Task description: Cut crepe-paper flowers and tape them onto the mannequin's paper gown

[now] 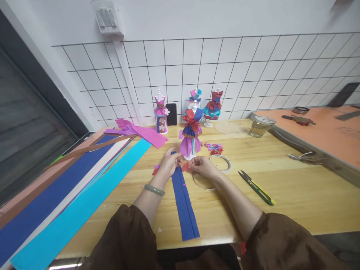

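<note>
Over the upper end of a dark blue crepe paper strip (184, 206) is my left hand (171, 162), fingers curled together; what they hold, if anything, is hidden. My right hand (205, 167) pinches a small red crepe paper piece (186, 167) at its fingertips, between the two hands. Just beyond them stands a miniature dress form (191, 144) in a red and blue top, a dark blue ruffle and a purple skirt. Below my right wrist lies a thin ring (203, 186), partly covered. A roll of white tape (230, 165) rests to the right.
Thread snips (257, 187) lie at right. Long crepe paper strips (92, 195) spread across the left. Behind stand dressed forms (161, 112) and a phone (171, 114) near the tiled wall. A lidded cup (261, 126) stands near an orange board (323, 135). Paper scraps (215, 147) lie nearby.
</note>
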A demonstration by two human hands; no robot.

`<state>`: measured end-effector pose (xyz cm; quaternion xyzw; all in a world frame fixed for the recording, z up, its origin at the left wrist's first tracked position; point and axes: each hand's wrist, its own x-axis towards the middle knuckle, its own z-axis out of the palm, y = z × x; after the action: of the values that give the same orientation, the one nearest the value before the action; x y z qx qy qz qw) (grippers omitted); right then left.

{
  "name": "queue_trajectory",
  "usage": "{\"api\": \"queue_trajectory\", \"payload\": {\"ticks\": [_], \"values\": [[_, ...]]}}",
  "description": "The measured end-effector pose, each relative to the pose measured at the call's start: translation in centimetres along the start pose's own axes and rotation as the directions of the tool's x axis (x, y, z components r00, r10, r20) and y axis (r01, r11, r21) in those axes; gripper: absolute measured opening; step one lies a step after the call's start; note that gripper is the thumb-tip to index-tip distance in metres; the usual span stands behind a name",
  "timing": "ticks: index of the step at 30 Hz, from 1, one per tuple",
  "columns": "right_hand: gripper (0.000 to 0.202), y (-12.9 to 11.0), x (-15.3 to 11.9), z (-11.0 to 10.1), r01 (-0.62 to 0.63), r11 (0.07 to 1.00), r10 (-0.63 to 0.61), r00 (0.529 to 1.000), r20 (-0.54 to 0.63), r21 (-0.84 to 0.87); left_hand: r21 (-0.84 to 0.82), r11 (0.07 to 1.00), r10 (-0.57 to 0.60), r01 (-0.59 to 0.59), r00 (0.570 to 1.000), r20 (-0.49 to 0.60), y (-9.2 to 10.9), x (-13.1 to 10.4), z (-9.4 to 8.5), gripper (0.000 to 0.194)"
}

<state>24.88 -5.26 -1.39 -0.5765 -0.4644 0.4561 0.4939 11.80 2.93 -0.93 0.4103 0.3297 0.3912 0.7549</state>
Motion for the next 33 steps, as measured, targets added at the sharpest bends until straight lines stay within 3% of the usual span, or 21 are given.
{"api": "queue_trajectory", "payload": {"ticks": [11, 19, 22, 25, 28, 30, 33], "values": [[0.01, 0.0, -0.2, -0.1, 0.028, 0.991, -0.03, 0.999, -0.014, -0.128, -0.006, 0.999, -0.034, 0.034, 0.999, -0.005, -0.1, 0.4, -0.3, 0.073], [0.028, -1.4, -0.8, -0.2, -0.021, 0.999, 0.022, 0.999, -0.024, 0.046, -0.084, 0.99, -0.101, 0.113, 0.986, 0.134, -0.7, -0.3, 0.2, 0.071], [0.031, -1.5, -0.6, -0.6, -0.04, 0.987, 0.051, 0.996, -0.067, 0.154, -0.092, 0.99, -0.095, 0.107, 0.988, 0.124, -0.7, -0.6, 0.6, 0.072], [0.03, -1.3, -0.3, -1.1, -0.055, 0.966, 0.078, 0.994, -0.081, 0.254, 0.035, 0.996, -0.078, 0.077, 0.997, 0.027, -0.6, -0.6, 0.9, 0.067], [0.028, -1.1, 0.0, -1.4, -0.075, 0.945, 0.105, 0.991, -0.078, 0.319, 0.196, 0.979, -0.039, 0.046, 0.999, -0.038, -0.4, -0.7, 0.9, 0.04], [0.027, -1.1, 0.0, -1.4, -0.089, 0.934, 0.121, 0.99, -0.072, 0.347, 0.25, 0.967, -0.049, 0.051, 0.999, -0.011, -0.3, -1.0, 1.0, 0.026], [0.026, -1.2, -0.1, -1.3, -0.102, 0.923, 0.135, 0.989, -0.063, 0.371, 0.442, 0.896, -0.125, 0.049, 0.982, 0.145, -0.1, -1.7, 1.1, 0.021]]}}
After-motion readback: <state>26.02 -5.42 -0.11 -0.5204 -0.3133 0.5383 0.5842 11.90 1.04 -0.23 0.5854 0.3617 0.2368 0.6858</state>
